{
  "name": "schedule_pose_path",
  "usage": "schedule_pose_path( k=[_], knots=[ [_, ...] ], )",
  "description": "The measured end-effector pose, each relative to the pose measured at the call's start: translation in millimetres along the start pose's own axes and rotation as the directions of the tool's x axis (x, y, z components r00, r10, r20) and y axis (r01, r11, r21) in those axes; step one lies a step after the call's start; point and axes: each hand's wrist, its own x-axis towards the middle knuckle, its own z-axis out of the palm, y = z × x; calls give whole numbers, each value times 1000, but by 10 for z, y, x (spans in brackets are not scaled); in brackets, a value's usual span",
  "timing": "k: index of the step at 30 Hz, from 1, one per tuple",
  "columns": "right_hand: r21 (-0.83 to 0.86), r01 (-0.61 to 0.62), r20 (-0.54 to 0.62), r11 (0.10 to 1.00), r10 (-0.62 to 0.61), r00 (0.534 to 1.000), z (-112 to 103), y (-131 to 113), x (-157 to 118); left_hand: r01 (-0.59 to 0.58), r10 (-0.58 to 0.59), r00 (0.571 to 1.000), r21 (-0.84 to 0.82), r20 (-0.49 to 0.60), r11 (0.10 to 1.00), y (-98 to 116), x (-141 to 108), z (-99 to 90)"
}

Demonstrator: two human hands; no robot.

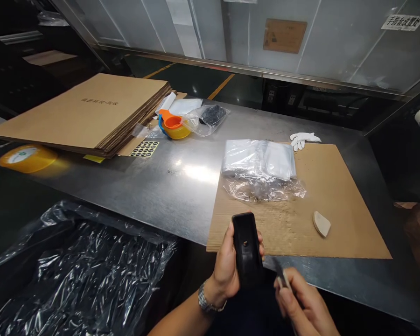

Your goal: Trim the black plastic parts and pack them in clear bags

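Note:
My left hand (pixel 226 268) is wrapped round a black oblong plastic part (pixel 247 254), held upright above the front edge of the table. A small round spot shows near the middle of its face. Just to the right, my right hand (pixel 301 298) is closed round a slim knife (pixel 283 279) with a pale handle. Its dark blade is blurred and points up toward the part; I cannot tell whether they touch. Beyond my hands, clear plastic bags (pixel 259 161) lie on a cardboard sheet (pixel 339 186), with a beige wedge-shaped pad (pixel 321 224) to their right.
A stack of flat cardboard (pixel 80 107) covers the left of the metal table (pixel 168 186). Near it are orange and yellow cups (pixel 175 126), a bagged black item (pixel 212 115) and a sticker sheet (pixel 145 149). A white glove (pixel 304 140) lies behind. Black plastic sheeting (pixel 80 270) fills the lower left.

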Motion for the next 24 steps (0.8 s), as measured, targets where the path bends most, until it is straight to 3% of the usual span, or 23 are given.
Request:
schedule_pose_path(
  k=[2, 4, 9, 16, 24],
  knots=[
    [-7, 78, -132, 997, -78, 988, -108, -40, 67, 189, -190, 980, 25, 53, 982, -28, -28, -28],
    [-43, 129, -206, 991, -135, 969, -204, -55, 161, 342, -348, 934, 75, 85, 937, -71, -64, -50],
    [-141, 226, -203, 964, -251, 946, -330, -36, 388, 584, -603, 797, 218, 30, 782, -168, -147, -45],
    [-120, 339, 65, 933, -334, 940, -430, -103, 465, 625, -655, 755, 315, -11, 715, -155, -198, -17],
    [-99, 377, 115, 921, -366, 923, -470, -45, 462, 678, -696, 714, 319, -73, 662, -170, -228, -2]
  ],
)
